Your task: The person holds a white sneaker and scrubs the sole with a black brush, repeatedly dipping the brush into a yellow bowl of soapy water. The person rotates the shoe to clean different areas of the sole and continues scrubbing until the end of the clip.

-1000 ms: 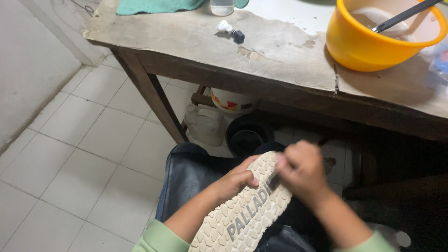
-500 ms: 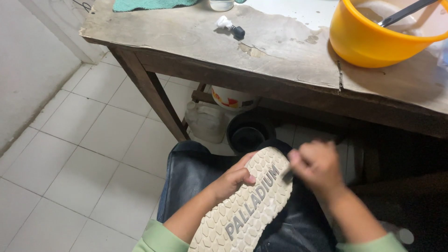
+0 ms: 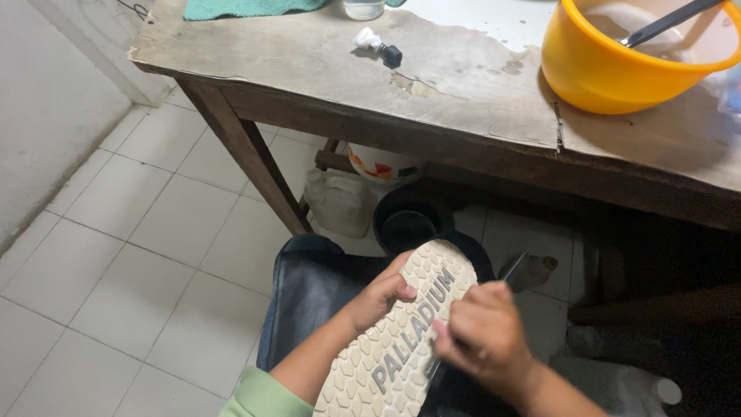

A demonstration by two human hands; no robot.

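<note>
White floor tiles (image 3: 116, 255) spread out to my nine o'clock, and the worn wooden surface (image 3: 324, 69) stands across the top of my view, with an orange bowl (image 3: 617, 62) at two o'clock holding a dark-handled utensil (image 3: 664, 22). A green cloth (image 3: 247, 8) and a small white-and-black cap (image 3: 378, 45) lie up at twelve.

On my lap, down at six o'clock, lies the shoe (image 3: 401, 332), turned sole up, its pale honeycomb tread facing me. My left hand (image 3: 382, 293) grasps its edge, thumb curled over the sole near the toe end. My right hand (image 3: 486, 347) is clenched around a thin metal tool (image 3: 511, 266) (only its tip shows past my knuckles, so I cannot tell what kind it is), pressed against the right rim of the sole.

Compared with a second ago, my right hand has slid from the toe down towards the middle of the sole, and the shoe has tipped a little more upright. I judge that I am working along the edge, section by section, with the heel end still to come.

Under the surface, at twelve o'clock, sit a white jug (image 3: 340, 202) and a dark bucket (image 3: 407, 224).
</note>
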